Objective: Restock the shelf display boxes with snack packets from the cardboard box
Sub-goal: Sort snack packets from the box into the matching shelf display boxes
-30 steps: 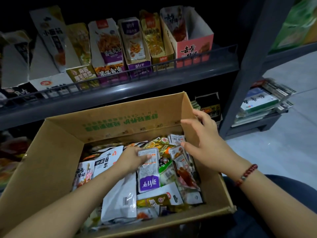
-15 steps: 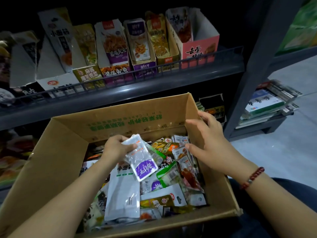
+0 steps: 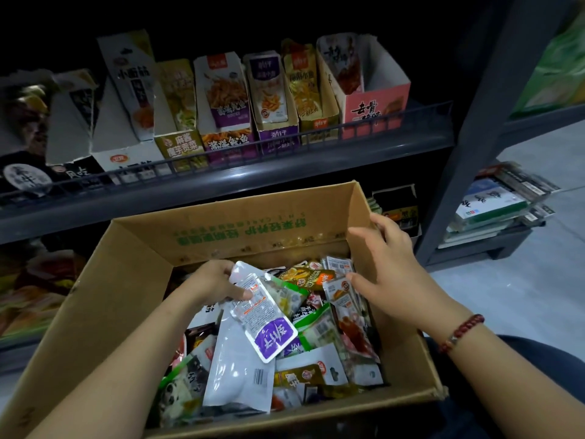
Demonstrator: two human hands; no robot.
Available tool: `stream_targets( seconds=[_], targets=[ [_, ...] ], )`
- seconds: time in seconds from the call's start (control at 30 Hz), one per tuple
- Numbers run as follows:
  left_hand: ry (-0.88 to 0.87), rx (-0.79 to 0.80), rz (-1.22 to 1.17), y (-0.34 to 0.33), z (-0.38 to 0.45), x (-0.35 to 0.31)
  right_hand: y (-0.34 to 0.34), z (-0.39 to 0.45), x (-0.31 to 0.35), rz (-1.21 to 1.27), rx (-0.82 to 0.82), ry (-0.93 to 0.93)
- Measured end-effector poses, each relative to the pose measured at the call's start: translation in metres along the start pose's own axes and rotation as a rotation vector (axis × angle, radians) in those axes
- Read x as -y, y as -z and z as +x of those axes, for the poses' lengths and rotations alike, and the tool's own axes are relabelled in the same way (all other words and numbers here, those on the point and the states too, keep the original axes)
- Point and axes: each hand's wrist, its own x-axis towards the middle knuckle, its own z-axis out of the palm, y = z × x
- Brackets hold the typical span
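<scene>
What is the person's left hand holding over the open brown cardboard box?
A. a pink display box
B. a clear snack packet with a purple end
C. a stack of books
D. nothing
B: the left hand pinches the clear snack packet with a purple end above the brown cardboard box.

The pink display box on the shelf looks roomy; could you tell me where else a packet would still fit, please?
The pink display box at the right end has bare room behind its front wall, beside one upright packet. The white display box further left shows an open gap too. The purple display box and its neighbours are packed. The cardboard box is crowded, bare only along its far wall.
</scene>
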Motion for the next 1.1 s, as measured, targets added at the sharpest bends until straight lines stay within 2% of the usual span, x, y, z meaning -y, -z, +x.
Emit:
stream_targets(
  seconds=[0.27, 0.4, 0.53, 0.73, 0.8, 0.9, 0.93, 1.0, 1.1],
  targets=[
    [-0.25, -0.206, -0.174, -0.001, -0.043, -0.034, 0.001, 0.001, 0.011, -0.16, -0.013, -0.038],
    [-0.372, -0.236, -0.287, 0.003, -0.067, -0.04, 0.004, 0.003, 0.022, -0.138, 0.009, 0.082],
    [-0.496, -0.248, -0.359, 0.003, -0.077, -0.042, 0.006, 0.02, 0.039, 0.015, 0.177, 0.171],
    [-0.654, -0.241, -0.541, -0.001, -0.078, -0.046, 0.001, 0.038, 0.057, 0.363, 0.303, -0.009],
    [-0.661, -0.315, -0.552, 0.0, -0.074, -0.043, -0.001, 0.045, 0.06, 0.484, 0.323, -0.041],
    [-0.572, -0.392, -0.597, -0.003, -0.075, -0.044, -0.006, 0.047, 0.063, 0.588, 0.273, -0.083],
    [-0.53, -0.355, -0.646, -0.004, -0.075, -0.044, -0.006, 0.047, 0.062, 0.585, 0.245, -0.086],
    [-0.444, -0.179, -0.715, 0.0, -0.072, -0.041, -0.006, 0.046, 0.062, 0.618, 0.207, -0.077],
    [-0.362, 0.141, -0.63, 0.009, -0.074, -0.036, -0.008, 0.045, 0.062, 0.707, 0.159, -0.061]
  ],
)
